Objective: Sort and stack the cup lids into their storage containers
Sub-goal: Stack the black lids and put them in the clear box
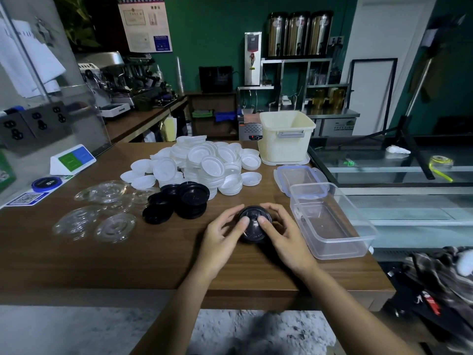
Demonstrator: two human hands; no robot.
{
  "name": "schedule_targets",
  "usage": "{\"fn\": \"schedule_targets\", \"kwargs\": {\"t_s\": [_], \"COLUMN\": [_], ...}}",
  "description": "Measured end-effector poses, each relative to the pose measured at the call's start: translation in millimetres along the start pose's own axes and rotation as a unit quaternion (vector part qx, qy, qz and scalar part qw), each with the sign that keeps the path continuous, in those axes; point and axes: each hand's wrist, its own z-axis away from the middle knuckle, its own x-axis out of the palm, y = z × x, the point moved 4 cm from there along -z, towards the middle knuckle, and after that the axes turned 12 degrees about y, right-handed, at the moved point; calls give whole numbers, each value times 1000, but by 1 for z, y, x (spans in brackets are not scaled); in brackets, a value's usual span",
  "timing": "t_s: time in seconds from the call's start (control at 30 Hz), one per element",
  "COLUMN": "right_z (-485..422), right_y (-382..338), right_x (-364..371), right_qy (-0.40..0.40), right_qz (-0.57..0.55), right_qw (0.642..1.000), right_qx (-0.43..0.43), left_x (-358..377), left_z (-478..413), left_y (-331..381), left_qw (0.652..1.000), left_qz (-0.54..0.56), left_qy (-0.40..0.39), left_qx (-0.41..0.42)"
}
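Note:
Both hands hold one small stack of black lids [254, 233] on the wooden table [128, 265]. My left hand [222, 239] grips its left side and my right hand [284, 237] its right side, both thumbs pressing on top. More black lids [179, 203] lie in a loose pile to the left. Behind them sits a big heap of white lids [204, 165]. Several clear lids [102, 213] are spread at the far left. An empty clear plastic container [330, 221] stands just right of my hands.
A cream tub with a grey handle [286, 137] stands at the table's back right, with a blue-clipped container lid [299, 176] in front of it. A small sign stand [73, 160] and a blue disc [46, 183] sit at the left. A glass counter [396, 180] lies to the right.

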Motion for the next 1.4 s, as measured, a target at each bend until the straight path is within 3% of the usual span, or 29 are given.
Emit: {"fn": "schedule_targets", "kwargs": {"t_s": [0.13,0.43,0.73,0.93,1.13,1.4], "right_z": [6,11,-9,-29,-50,-80], "right_y": [-8,-19,-62,-95,-91,-56], "right_x": [3,4,-19,-67,-121,-143], "right_qy": [-11,-27,8,10,30,40], "right_qz": [53,81,80,115,113,152], "right_qw": [999,996,997,993,988,975], "right_qx": [-5,-1,8,30,97,154], "left_x": [-6,-8,-2,41,99,141], "left_z": [-2,9,16,12,-3,-33], "left_y": [-1,10,65,95,92,78], "left_qw": [999,999,990,983,970,944], "left_qz": [22,-1,-105,-129,-172,-248], "left_qy": [41,41,-85,-96,-134,-207], "left_qx": [-14,-16,35,87,105,68]}}
